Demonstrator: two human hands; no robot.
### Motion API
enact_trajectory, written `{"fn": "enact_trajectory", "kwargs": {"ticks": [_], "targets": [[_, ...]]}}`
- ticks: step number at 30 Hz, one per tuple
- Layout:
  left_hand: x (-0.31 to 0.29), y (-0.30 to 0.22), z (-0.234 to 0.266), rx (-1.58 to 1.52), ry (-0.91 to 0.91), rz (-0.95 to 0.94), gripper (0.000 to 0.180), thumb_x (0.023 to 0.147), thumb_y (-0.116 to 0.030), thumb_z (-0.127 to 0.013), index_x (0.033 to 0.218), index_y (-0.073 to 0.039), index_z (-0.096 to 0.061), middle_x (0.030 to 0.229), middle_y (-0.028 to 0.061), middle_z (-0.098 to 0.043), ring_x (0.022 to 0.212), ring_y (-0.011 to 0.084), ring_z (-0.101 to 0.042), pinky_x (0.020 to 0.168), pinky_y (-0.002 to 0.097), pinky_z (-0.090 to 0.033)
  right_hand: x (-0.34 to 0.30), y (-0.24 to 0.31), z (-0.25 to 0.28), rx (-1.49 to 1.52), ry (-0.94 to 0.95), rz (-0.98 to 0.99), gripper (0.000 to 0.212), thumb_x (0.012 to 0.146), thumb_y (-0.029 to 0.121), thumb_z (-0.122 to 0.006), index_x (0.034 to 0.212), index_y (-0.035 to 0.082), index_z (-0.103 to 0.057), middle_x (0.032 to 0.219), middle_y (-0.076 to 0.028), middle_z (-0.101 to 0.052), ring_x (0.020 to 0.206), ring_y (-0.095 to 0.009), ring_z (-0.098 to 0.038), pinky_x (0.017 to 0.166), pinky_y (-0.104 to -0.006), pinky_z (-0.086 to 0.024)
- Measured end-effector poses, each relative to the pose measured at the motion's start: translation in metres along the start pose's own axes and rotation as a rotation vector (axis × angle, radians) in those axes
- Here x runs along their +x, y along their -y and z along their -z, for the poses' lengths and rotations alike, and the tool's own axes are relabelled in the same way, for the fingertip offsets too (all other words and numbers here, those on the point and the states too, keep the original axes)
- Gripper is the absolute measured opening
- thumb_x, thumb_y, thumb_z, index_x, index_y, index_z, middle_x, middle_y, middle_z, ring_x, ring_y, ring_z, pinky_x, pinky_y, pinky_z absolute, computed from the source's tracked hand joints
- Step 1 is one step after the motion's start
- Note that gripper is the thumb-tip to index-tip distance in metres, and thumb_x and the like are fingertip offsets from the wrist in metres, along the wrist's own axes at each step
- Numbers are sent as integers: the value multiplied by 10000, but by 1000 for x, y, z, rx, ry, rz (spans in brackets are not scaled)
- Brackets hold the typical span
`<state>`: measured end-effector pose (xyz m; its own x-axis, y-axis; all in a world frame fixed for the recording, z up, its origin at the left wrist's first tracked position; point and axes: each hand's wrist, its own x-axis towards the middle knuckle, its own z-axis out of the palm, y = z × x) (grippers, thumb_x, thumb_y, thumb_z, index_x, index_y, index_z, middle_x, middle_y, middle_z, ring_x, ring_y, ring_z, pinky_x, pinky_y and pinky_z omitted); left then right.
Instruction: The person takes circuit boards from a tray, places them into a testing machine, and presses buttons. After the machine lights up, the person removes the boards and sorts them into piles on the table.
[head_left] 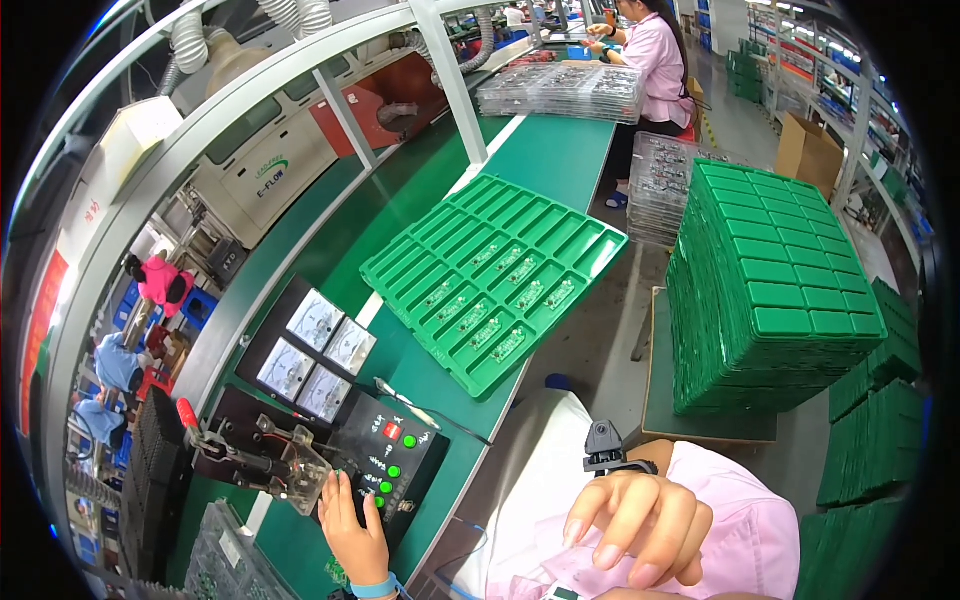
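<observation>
My left hand (356, 530) lies with fingers stretched out, its fingertips at the edge of the clear plate (303, 478) of a clamp fixture. The fixture has a toggle clamp with a red handle (187, 413). Close by the thumb is a black control box (405, 455) with green buttons and a red switch. Over my lap, my right hand (640, 525) hangs with loosely bent fingers slightly apart; no object shows in it. A black wrist strap (608, 450) is at its wrist. Part of a green circuit board (336, 572) shows beside my left wrist.
A green compartment tray (480, 375) holding several circuit boards lies across the bench (560, 150). Four-dial meter panel (315, 345) stands behind the control box. Stacked green trays (770, 300) rise at right. Clear trays (560, 90) and a seated co-worker (655, 60) are farther off.
</observation>
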<state>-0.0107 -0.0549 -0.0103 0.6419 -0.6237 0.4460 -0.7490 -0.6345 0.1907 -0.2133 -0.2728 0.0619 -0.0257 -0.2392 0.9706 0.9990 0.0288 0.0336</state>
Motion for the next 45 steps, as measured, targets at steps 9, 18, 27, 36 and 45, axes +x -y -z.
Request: {"fn": "enact_trajectory", "kwargs": {"ticks": [9,18,27,36,45], "targets": [[-14,-25,26,-95,49,-25,323,912,-151,-629,1199,-1,-620,1157,217,-626,1101,373,-579,955,424,-450,-3,-5,18,-9,166,-26,313,955,388,-579,1082,103,-603,1163,-103,-594,1081,-324,-560,894,-521,-476],[99,8,95,-154,-596,28,525,950,-234,-561,1387,24,-427,1424,221,-446,1273,366,-478,1058,449,-359,-48,-24,30,-154,32,-339,358,889,208,-642,1162,-11,-566,1184,-239,-591,1024,-370,-603,857,-440,-516],[38,35,26,-252,-654,-325,632,787,-261,-732,1308,16,-508,1347,231,-512,1229,417,-502,1027,496,-411,-53,-54,43,-576,599,-873,388,786,100,-711,1137,8,-574,1274,-177,-568,1099,-352,-587,923,-451,-479],[-38,66,28,-251,-294,41,522,753,-84,-757,1247,-52,-591,1329,167,-539,1197,374,-527,1009,447,-426,-68,-105,7,-845,865,-532,531,720,123,-745,1223,73,-583,1325,-109,-564,1225,-334,-514,1035,-509,-395],[-27,58,35,-261,-223,77,672,669,-285,-849,1245,-56,-591,1350,140,-497,1208,365,-483,997,459,-417,-117,-121,7,-940,944,-508,501,748,214,-724,1232,151,-610,1298,-15,-583,1167,-211,-542,1041,-472,-368]]}}
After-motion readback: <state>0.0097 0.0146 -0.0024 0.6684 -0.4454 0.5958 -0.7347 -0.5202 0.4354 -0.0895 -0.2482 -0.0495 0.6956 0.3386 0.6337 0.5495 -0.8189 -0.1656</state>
